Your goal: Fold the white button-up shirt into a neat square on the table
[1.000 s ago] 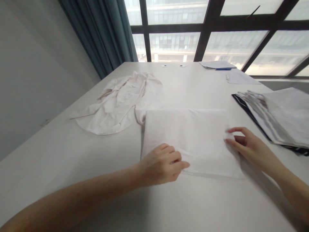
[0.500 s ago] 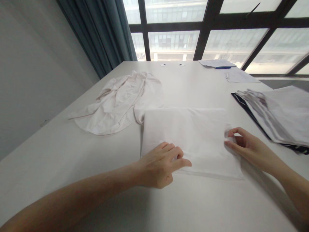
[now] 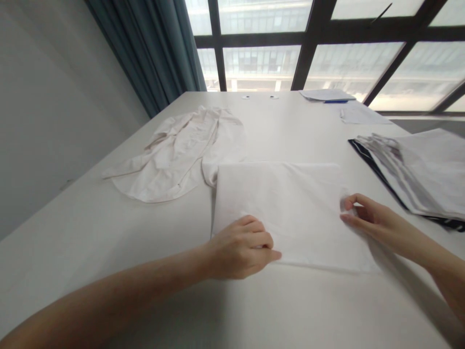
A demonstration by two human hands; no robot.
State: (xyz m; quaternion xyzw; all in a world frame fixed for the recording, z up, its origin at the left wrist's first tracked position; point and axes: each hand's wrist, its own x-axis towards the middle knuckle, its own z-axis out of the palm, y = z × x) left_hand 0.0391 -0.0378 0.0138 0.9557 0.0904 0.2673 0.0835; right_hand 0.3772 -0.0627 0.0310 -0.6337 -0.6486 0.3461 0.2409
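Note:
A white garment (image 3: 290, 208), folded into a flat rectangle, lies in front of me. My left hand (image 3: 242, 249) rests at its near left part, fingers curled in and thumb stretched along the near edge. Part of that edge is hidden under this hand. At the right edge, my right hand (image 3: 370, 220) pinches a bit of the cloth between thumb and fingers, and that side is slightly raised. Light creases run across the top layer. Behind its left corner, a crumpled off-white shirt (image 3: 174, 150) lies spread out, partly touching the folded one.
On the right, a stack of white cloths (image 3: 432, 169) lies on a black piece (image 3: 381, 177). Papers (image 3: 323, 95) and a blue pen (image 3: 336, 102) are at the far end of the white table (image 3: 283, 310). A blue curtain (image 3: 152, 53) hangs beside the window.
My left hand's fingers have drawn closer together and its thumb has moved down to the near edge. My right hand has shifted slightly right, with the cloth's right side drawn outward.

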